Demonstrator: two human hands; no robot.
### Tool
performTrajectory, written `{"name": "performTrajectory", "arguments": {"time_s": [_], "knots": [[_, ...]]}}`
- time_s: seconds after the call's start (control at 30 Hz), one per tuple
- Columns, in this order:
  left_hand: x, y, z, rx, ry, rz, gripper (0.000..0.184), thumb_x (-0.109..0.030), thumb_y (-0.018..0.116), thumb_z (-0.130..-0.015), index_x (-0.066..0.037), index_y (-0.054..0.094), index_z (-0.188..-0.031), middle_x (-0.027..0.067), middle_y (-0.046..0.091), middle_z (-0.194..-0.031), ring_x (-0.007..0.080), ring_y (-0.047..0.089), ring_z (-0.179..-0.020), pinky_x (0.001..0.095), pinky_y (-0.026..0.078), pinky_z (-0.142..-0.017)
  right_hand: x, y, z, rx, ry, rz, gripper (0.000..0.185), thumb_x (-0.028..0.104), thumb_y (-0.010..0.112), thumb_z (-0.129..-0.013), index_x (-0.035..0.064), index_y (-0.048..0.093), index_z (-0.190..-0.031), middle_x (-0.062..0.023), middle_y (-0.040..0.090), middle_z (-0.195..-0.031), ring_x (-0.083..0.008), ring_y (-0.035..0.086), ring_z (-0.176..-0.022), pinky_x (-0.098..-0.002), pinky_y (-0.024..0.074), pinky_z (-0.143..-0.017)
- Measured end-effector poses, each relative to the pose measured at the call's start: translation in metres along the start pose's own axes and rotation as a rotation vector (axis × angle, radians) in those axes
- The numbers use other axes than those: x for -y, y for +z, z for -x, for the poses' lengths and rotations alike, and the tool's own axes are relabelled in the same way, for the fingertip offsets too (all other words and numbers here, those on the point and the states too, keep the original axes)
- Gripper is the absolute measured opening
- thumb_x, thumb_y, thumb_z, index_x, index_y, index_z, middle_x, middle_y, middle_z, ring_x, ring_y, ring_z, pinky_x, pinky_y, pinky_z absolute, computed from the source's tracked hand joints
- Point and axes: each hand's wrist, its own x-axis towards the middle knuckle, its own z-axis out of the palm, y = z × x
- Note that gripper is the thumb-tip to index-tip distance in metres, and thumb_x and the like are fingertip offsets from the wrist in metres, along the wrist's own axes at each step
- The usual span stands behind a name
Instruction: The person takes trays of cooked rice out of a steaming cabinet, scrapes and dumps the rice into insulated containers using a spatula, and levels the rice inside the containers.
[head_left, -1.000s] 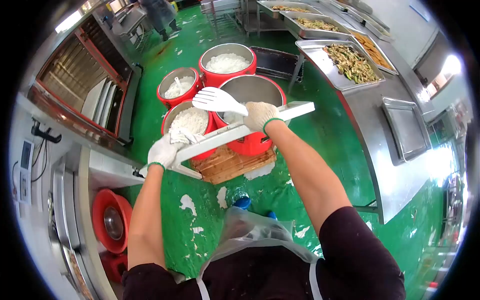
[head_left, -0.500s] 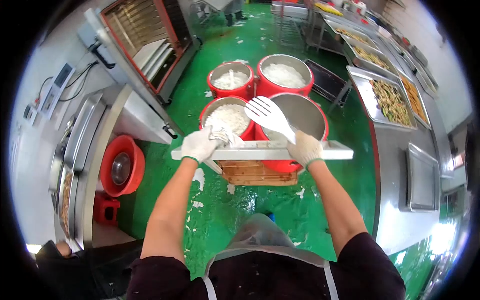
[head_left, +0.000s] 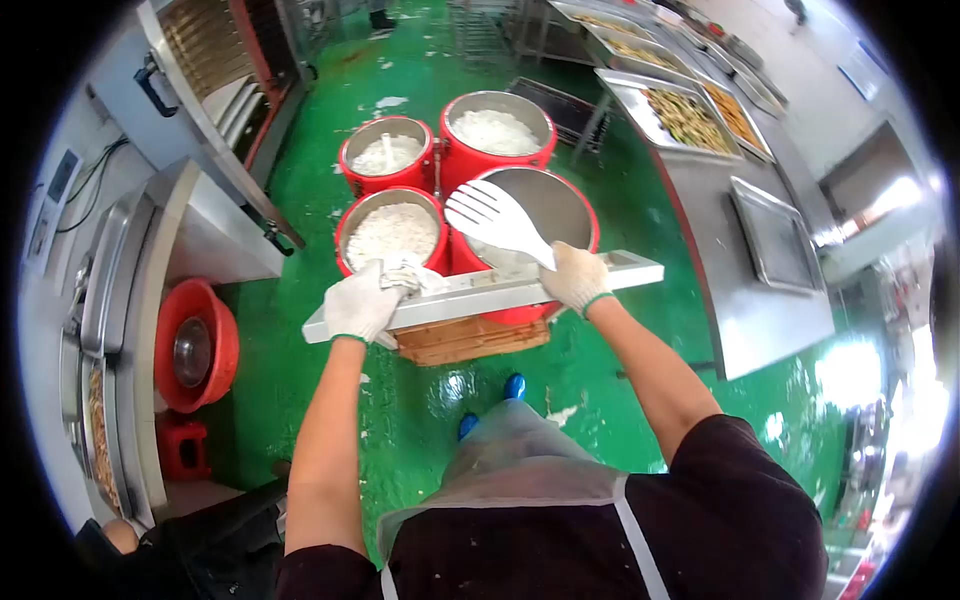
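Note:
My left hand (head_left: 358,302), in a white knit glove, is closed on the left part of a pale metal bar (head_left: 480,296), with a crumpled white cloth (head_left: 410,274) at its fingers. My right hand (head_left: 578,276), gloved too, grips the bar's right part together with the handle of a white slotted paddle (head_left: 492,216). The paddle points up and left over a red-rimmed pot (head_left: 550,205) with some rice low inside. Three more red pots hold white rice: front left (head_left: 393,232), back left (head_left: 387,154) and back right (head_left: 496,128).
A wooden pallet (head_left: 470,342) lies under the pots. On the right stands a steel table (head_left: 700,215) with food trays (head_left: 688,118) and a bare tray (head_left: 778,236). To the left are a red basin (head_left: 197,345), a counter and an open cabinet. Part of another person (head_left: 205,545) shows at lower left.
The bar was slanted, then level, and now slants slightly up to the right, still in both hands. The view has swung back and forth. A person's dark clothing has come in at lower left.

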Motion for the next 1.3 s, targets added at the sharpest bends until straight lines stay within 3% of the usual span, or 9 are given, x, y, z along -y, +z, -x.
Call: {"name": "performTrajectory", "arguments": {"time_s": [0.17,0.2,0.3,0.47,0.73,0.93,1.03,1.2,1.3], "knots": [[0.019,0.004,0.055,-0.069,0.031,0.002,0.042,-0.052,0.059,-0.076,-0.016,0.065,-0.096,0.0158,0.07,-0.087,0.0336,0.068,-0.083,0.0444,0.053,-0.074,0.005,0.013,0.064,-0.021,-0.009,-0.039,0.036,0.035,0.056,-0.084,0.0041,0.065,-0.101,-0.025,0.068,-0.092,-0.0413,0.067,-0.088,-0.0498,0.0513,-0.082],[0.024,0.003,0.064,0.013,-0.002,0.032,0.047,-0.055,0.061,-0.076,-0.018,0.064,-0.105,0.0154,0.07,-0.097,0.0351,0.067,-0.089,0.044,0.052,-0.077,0.006,0.017,0.076,-0.006,-0.011,-0.05,0.038,0.036,0.056,-0.084,0.0047,0.064,-0.103,-0.0255,0.068,-0.091,-0.0418,0.066,-0.088,-0.05,0.0511,-0.082],[0.031,0.003,0.101,0.005,-0.006,0.052,0.048,-0.056,0.06,-0.077,-0.018,0.063,-0.107,0.0151,0.07,-0.098,0.0357,0.066,-0.09,0.0443,0.052,-0.077,0.009,0.02,0.116,-0.012,-0.037,-0.072,0.04,0.039,0.057,-0.084,0.0044,0.065,-0.102,-0.0252,0.068,-0.09,-0.0415,0.066,-0.087,-0.0499,0.0512,-0.081],[0.054,0.011,0.168,-0.004,-0.022,-0.09,0.05,-0.057,0.06,-0.078,-0.017,0.064,-0.108,0.0152,0.07,-0.1,0.0352,0.066,-0.09,0.0448,0.052,-0.078,0.002,0.043,0.185,-0.005,-0.093,-0.075,0.049,0.053,0.058,-0.085,0.0071,0.064,-0.1,-0.0237,0.069,-0.088,-0.0407,0.067,-0.083,-0.0492,0.0517,-0.077],[0.088,0.014,0.294,-0.07,-0.017,-0.034,0.053,-0.059,0.058,-0.079,-0.014,0.064,-0.106,0.0159,0.07,-0.098,0.0356,0.067,-0.089,0.0462,0.052,-0.079,0.033,0.063,0.318,-0.017,-0.1,-0.099,0.046,0.05,0.056,-0.087,0.0056,0.064,-0.1,-0.0242,0.068,-0.082,-0.0402,0.068,-0.076,-0.0499,0.053,-0.073],[0.107,0.004,0.41,-0.074,-0.004,-0.057,0.057,-0.059,0.059,-0.079,-0.013,0.061,-0.113,0.0197,0.069,-0.099,0.0381,0.065,-0.092,0.0478,0.051,-0.08,0.046,0.055,0.441,-0.058,-0.143,-0.132,0.049,0.052,0.06,-0.084,0.0057,0.061,-0.099,-0.0227,0.068,-0.08,-0.0398,0.067,-0.076,-0.05,0.052,-0.072],[0.13,0.009,0.465,-0.094,0.045,0.049,0.053,-0.048,0.064,-0.078,-0.011,0.062,-0.116,0.0211,0.068,-0.103,0.04,0.064,-0.097,0.0465,0.049,-0.083,0.056,0.061,0.502,-0.054,-0.1,-0.141,0.048,0.052,0.06,-0.084,0.0057,0.061,-0.097,-0.0211,0.068,-0.077,-0.0388,0.068,-0.075,-0.05,0.052,-0.072],[0.151,0.01,0.552,-0.074,0.02,0.14,0.047,-0.042,0.07,-0.076,-0.013,0.063,-0.113,0.0175,0.069,-0.097,0.0373,0.066,-0.091,0.0457,0.051,-0.079,0.076,0.086,0.589,-0.176,-0.163,-0.07,0.043,0.048,0.064,-0.082,0.0054,0.062,-0.088,-0.0183,0.065,-0.068,-0.0361,0.066,-0.062,-0.0467,0.0527,-0.057],[0.167,0.017,0.605,-0.059,0.017,0.111,0.048,-0.04,0.068,-0.077,-0.011,0.063,-0.114,0.0175,0.069,-0.101,0.0365,0.066,-0.094,0.0433,0.051,-0.081,0.078,0.1,0.646,-0.178,-0.155,-0.099,0.043,0.048,0.063,-0.083,0.005,0.062,-0.088,-0.0182,0.065,-0.067,-0.0362,0.067,-0.063,-0.0473,0.0529,-0.058]]}}
